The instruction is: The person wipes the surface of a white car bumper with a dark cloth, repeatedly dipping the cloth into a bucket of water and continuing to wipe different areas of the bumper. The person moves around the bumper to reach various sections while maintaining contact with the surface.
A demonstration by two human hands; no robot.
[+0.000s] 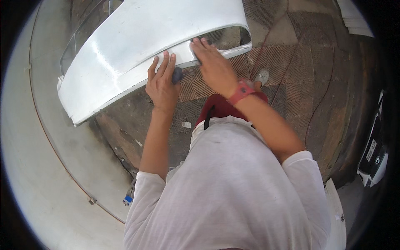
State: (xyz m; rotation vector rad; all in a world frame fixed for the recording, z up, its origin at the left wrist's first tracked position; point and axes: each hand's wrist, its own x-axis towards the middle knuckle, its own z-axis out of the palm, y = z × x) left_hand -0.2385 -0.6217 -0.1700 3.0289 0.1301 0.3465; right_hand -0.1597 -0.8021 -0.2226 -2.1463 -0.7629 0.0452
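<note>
A glossy white car bumper (137,37) lies slantwise in front of me at the upper left, with an opening near its right end. My left hand (163,85) rests its stretched fingers on the bumper's near edge. Between its thumb and index finger sits a dark, rounded piece (177,75), its kind unclear. To the right, my right hand (214,64) lies with fingers stretched over the narrow white strip beside the opening. Beneath those fingers a dark edge of a flat pad (195,53) shows; the rest of it is covered. A red band circles my right wrist.
Worn brown floor tiles (300,85) surround my feet, and a thin red hose or cord (332,71) curves over them at right. A pale wall (25,146) runs along the left. Farther right is a black-and-white car part (373,152) with a plate.
</note>
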